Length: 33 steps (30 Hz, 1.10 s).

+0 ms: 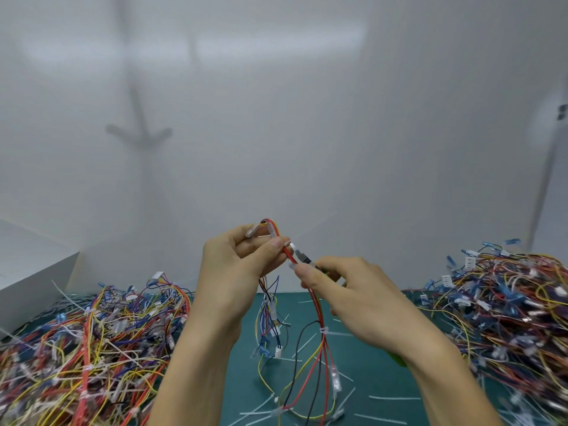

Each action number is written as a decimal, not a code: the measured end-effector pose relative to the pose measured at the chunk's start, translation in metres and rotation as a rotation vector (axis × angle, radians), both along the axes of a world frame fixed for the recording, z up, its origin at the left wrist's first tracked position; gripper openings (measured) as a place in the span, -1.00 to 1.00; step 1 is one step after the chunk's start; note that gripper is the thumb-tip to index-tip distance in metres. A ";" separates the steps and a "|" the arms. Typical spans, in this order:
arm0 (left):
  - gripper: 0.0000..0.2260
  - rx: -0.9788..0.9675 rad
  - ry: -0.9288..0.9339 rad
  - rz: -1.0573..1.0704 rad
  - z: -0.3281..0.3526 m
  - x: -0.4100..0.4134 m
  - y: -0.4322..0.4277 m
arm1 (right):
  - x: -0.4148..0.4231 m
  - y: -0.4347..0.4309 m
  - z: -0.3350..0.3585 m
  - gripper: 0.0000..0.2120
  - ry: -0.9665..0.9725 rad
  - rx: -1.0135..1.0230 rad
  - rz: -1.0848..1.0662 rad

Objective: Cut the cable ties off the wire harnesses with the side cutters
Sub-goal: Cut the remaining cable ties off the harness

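Here, a white cable tie (292,265) sits on the red-and-yellow wire harness (314,302) between the 2 hands, with the dark head of the side cutters (302,256) just above it. The left hand (236,265) pinches the harness with thumb and fingers. The right hand (347,290) curls round the cutters. Below both hands lies a green mat (378,379) strewn with cut ties (393,398); wire piles (92,342) flank the wrists.

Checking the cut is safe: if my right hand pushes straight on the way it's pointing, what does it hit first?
The right hand would probably meet the wire harness at the tips of the side cutters first, the left hand just beyond; depth unclear.
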<state>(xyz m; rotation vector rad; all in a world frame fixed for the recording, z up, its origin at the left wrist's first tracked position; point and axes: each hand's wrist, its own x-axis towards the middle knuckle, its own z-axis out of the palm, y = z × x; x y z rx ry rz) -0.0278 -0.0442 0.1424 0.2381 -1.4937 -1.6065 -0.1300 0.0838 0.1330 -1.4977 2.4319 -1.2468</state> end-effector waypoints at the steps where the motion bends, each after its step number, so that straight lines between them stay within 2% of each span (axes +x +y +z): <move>1: -0.84 0.000 0.001 -0.005 0.000 0.000 0.000 | 0.001 0.000 0.000 -0.26 0.000 -0.008 -0.003; 5: -0.83 -0.023 -0.006 -0.018 0.000 0.001 -0.001 | 0.001 0.000 0.001 -0.22 0.010 -0.032 -0.002; 18: -0.86 -0.073 -0.044 -0.029 -0.001 0.004 -0.006 | -0.005 -0.006 -0.005 -0.41 -0.083 -0.064 0.068; 24: -0.86 -0.104 -0.057 -0.030 -0.001 0.007 -0.006 | -0.008 -0.007 -0.007 -0.15 -0.123 -0.065 0.122; 33: -0.83 -0.139 -0.058 -0.008 -0.001 0.004 -0.008 | -0.007 -0.007 -0.006 -0.18 -0.104 -0.071 0.105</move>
